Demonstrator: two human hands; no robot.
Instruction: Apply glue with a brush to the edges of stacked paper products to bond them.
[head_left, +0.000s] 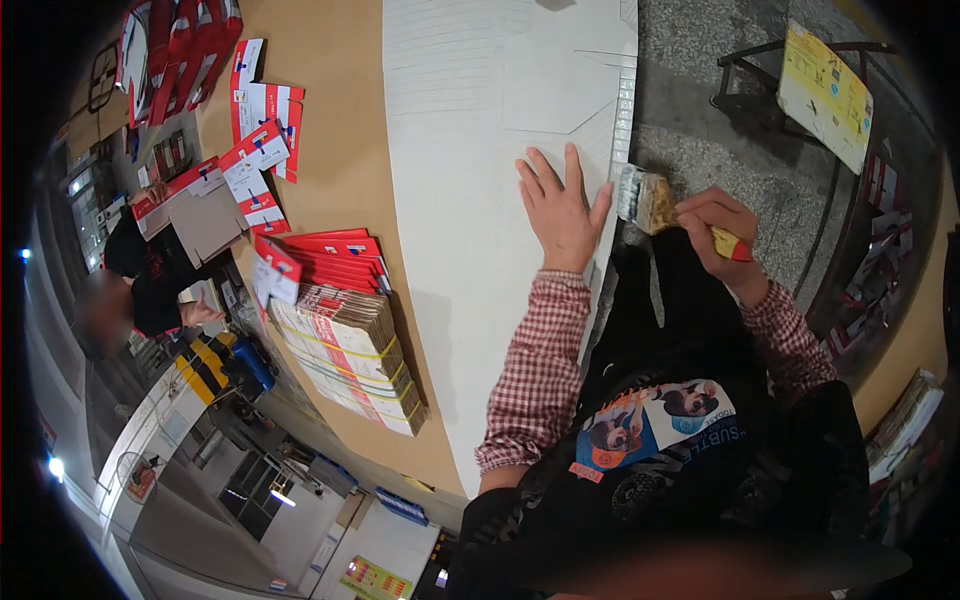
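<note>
My left hand [560,220] lies flat with its fingers spread on a long stack of white card sheets [450,200]. Along the right side of that stack, the sheets' edges [624,110] are staggered in narrow steps. In my right hand [722,232] is a wide, flat paintbrush [655,203], my fingers closed round its yellow and red handle. Its bristle end points left, at or very near the staggered edges and just right of my left thumb. Whether the bristles touch the card, I cannot tell.
On the brown table [340,160], left of the sheets, sit strapped bundles of folded cartons [345,355] and red-and-white flat cartons [262,110]. Across the table a person in black [160,270] handles an open carton [205,220]. A chair with a yellow board [825,95] stands far right.
</note>
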